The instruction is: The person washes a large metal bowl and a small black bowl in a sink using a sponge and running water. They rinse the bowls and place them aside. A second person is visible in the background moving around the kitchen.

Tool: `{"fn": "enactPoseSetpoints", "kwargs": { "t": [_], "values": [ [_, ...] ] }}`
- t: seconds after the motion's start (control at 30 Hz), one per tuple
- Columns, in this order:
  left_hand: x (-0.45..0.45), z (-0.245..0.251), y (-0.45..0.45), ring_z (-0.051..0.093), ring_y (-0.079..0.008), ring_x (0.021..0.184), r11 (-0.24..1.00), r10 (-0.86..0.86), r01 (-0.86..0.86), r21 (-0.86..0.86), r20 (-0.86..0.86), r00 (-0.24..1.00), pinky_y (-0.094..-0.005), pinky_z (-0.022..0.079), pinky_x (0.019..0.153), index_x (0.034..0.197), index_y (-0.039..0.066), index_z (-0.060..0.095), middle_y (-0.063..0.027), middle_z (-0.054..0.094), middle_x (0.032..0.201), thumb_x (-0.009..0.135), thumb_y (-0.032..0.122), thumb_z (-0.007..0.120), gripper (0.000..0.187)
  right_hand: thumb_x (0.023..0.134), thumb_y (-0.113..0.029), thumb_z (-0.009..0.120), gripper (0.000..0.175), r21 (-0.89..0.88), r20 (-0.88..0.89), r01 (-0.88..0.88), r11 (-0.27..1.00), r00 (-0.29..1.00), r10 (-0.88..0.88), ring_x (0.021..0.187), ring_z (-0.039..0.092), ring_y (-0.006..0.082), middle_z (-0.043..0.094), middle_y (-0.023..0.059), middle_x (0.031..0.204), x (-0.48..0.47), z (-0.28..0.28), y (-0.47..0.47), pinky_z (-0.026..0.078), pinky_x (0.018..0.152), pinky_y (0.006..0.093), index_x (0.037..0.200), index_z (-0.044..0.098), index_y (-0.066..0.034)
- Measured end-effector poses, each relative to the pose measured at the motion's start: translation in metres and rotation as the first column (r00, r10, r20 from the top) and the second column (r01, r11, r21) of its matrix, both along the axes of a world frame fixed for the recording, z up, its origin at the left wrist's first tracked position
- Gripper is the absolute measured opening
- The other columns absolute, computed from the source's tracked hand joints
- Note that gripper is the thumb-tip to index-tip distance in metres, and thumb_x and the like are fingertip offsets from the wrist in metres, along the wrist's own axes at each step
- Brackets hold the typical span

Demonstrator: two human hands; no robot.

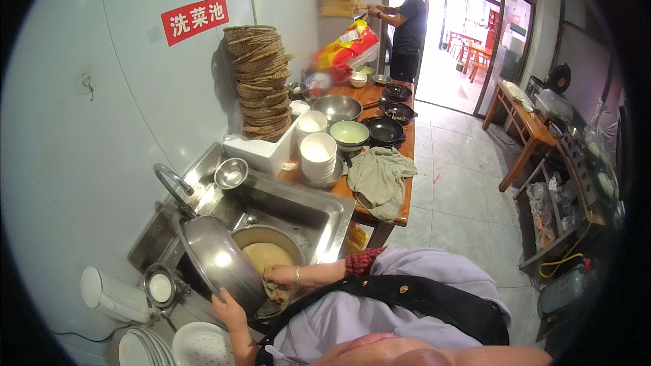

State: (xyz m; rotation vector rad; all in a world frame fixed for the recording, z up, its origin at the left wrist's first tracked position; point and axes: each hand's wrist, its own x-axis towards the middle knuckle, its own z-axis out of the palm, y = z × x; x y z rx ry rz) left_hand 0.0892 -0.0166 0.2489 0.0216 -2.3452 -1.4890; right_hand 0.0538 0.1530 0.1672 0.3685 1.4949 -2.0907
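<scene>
In the sink, a large stainless steel basin [221,259] stands tilted on its side, its base towards the round pot. My left hand [230,310] grips the basin's near rim. My right hand [278,275], a bracelet at its wrist, holds a wet, crumpled cloth [277,293] at the basin's right side. Behind that hand, a round metal pot [297,239] holds cloudy yellowish liquid [265,255]. The curved faucet [173,185] rises at the sink's back left, and a small steel bowl [231,173] rests on the sink's rim.
A wooden table [402,188] beyond the sink bears stacked white bowls [318,155], black pans [384,132] and a grey-green cloth [381,178]. Woven round mats [259,81] form a tall stack. Plates [145,348] and a white pitcher [114,295] stand near left. Another person [408,25] stands by the doorway.
</scene>
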Motion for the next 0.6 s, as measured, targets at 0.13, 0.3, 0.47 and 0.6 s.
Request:
{"fn": "enactPoseSetpoints", "kwargs": {
  "t": [0.13, 0.3, 0.47, 0.6],
  "values": [
    [-0.006, -0.002, -0.006, 0.049, -0.0277, 0.064, 0.994, 0.107, -0.107, -0.021, -0.034, 0.994, -0.0370, 0.038, 0.063, 0.081, -0.010, 0.048, -0.0204, 0.054, 0.073, 0.086, 0.020, 0.042, 0.031, 0.070, -0.021, 0.053, 0.016, 0.194, -0.211, 0.022, 0.981, 0.977, 0.020, 0.045, 0.041, 0.0112, 0.045, 0.0013, 0.057, -0.004, 0.019, 0.000, 0.032, 0.036, 0.0272, 0.074, 0.052, -0.0052],
    [-0.007, -0.003, -0.016, 0.048, -0.0264, 0.065, 0.992, 0.126, -0.121, 0.042, -0.134, 0.983, -0.0363, 0.038, 0.064, 0.081, -0.009, 0.048, -0.0198, 0.054, 0.074, 0.086, 0.021, 0.042, 0.031, 0.072, -0.017, 0.052, 0.016, 0.211, -0.296, 0.210, 0.955, 0.944, -0.143, 0.052, 0.045, 0.0114, 0.052, 0.0029, 0.063, -0.014, 0.022, 0.011, 0.036, 0.043, 0.0260, 0.082, 0.054, -0.0043],
    [0.000, 0.008, -0.023, 0.047, -0.0244, 0.063, 0.993, 0.119, -0.118, 0.020, -0.083, 0.989, -0.0353, 0.038, 0.062, 0.078, -0.009, 0.047, -0.0183, 0.053, 0.071, 0.085, 0.021, 0.043, 0.031, 0.070, -0.020, 0.057, 0.026, 0.373, -0.237, 0.273, 0.887, 0.952, -0.194, 0.061, 0.054, 0.0176, 0.058, 0.0082, 0.074, -0.022, 0.009, 0.025, 0.044, 0.054, 0.0312, 0.089, 0.055, -0.0016],
    [0.002, 0.015, -0.026, 0.046, -0.0246, 0.061, 0.994, 0.100, -0.096, 0.052, -0.091, 0.991, -0.0347, 0.038, 0.061, 0.076, -0.009, 0.047, -0.0172, 0.053, 0.069, 0.085, 0.021, 0.044, 0.031, 0.070, -0.023, 0.057, 0.033, 0.639, -0.256, 0.177, 0.749, 0.967, -0.011, 0.071, 0.058, 0.0273, 0.060, 0.0145, 0.085, -0.032, -0.017, 0.024, 0.046, 0.062, 0.0345, 0.094, 0.054, -0.0001]
  ]
}}
